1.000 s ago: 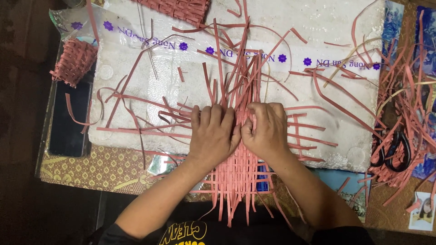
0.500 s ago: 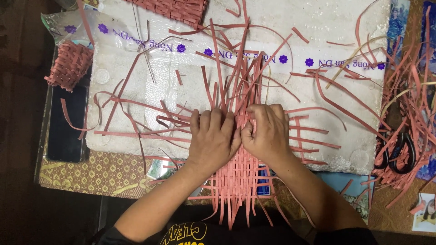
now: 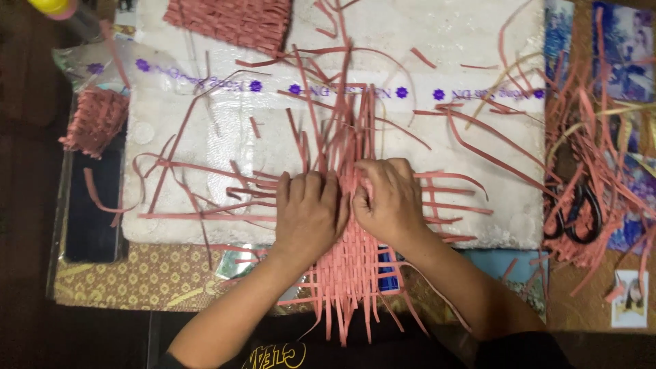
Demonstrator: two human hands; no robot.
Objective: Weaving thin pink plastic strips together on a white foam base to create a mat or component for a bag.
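Table under a patterned gold cloth

A white foam board covers its middle; a black phone lies at the left edge.

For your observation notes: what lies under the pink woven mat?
Under the pink woven mat a white padded sheet shows, and a blue thing peeks through nearer the person. Both hands cover the mat's middle.

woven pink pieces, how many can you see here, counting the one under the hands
3. One woven mat lies under the left hand and right hand; a second woven panel sits at the top edge; a third small woven piece is at the left. Loose strips may hide more.
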